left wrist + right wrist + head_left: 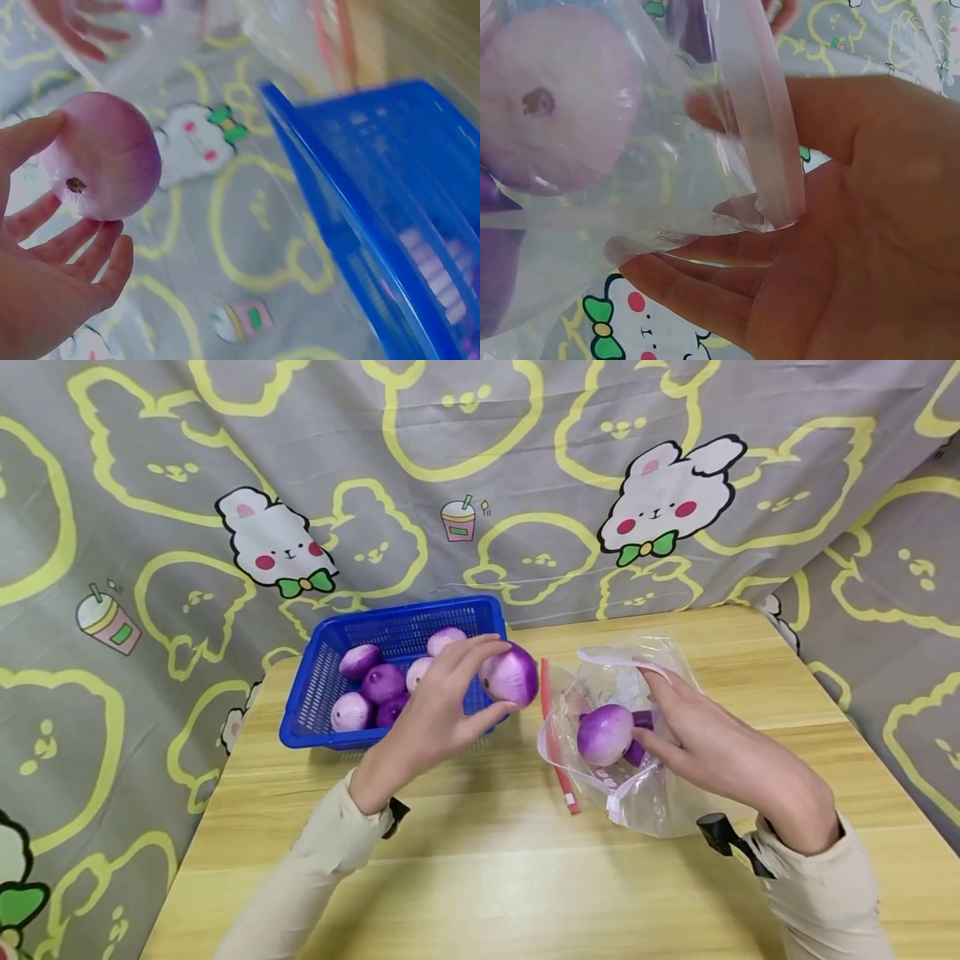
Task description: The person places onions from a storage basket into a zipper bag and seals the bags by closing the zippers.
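Observation:
My left hand (431, 714) grips a purple-and-white onion (512, 677) between thumb and fingers, between the basket and the bag. The left wrist view shows the onion (105, 157) with its brown root spot, fingers (94, 262) beneath it. My right hand (723, 747) is at the mouth of a clear zip bag (667, 806), thumb and fingers spread apart against the plastic. Inside the bag lie an onion (604, 735) and something dark purple. In the right wrist view the pale zip band (761, 120) crosses in front of the palm (855, 247).
A blue perforated basket (296, 710) holding several purple and white onions (384, 682) stands at the back left of the wooden table (495, 868). The bag's red slider strip (558, 760) lies along its left side. A patterned curtain (540, 452) hangs behind the table.

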Tool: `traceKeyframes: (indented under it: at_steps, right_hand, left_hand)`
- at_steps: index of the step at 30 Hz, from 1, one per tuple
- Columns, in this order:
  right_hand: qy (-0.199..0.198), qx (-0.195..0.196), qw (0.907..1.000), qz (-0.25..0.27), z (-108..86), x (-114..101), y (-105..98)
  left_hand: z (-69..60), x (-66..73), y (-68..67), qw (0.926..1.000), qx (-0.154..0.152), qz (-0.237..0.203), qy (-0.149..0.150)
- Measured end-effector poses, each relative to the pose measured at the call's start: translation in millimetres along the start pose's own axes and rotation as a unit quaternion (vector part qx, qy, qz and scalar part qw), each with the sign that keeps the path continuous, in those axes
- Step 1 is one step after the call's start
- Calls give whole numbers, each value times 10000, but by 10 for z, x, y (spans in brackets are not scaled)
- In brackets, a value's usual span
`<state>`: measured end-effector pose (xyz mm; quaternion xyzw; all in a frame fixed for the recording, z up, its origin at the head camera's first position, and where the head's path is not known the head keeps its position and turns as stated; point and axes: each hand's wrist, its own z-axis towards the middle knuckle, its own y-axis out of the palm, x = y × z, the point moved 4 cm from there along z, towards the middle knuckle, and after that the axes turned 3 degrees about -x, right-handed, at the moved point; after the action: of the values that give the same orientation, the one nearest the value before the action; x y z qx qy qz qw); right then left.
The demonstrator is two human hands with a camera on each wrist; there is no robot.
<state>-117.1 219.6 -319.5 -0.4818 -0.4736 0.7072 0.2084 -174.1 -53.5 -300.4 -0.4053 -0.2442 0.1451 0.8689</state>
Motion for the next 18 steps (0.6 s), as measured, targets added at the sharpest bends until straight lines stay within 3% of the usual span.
traceKeyframes:
  at_steps: [5, 9, 14, 18]
  right_hand:
    - [70, -88, 9999, 31, 1, -12, -9]
    - [117, -135, 9998, 89, -1, -35, -17]
    - [74, -52, 9999, 116, -16, -70, -18]
    - [-157, 81, 9997, 160, -29, -107, -6]
  left_hand:
    - [6, 354, 86, 9987, -33, -114, 503]
    - [18, 571, 214, 9968, -244, -67, 758]
    - [76, 722, 377, 9952, -447, -93, 864]
    - [117, 776, 484, 9951, -431, 44, 894]
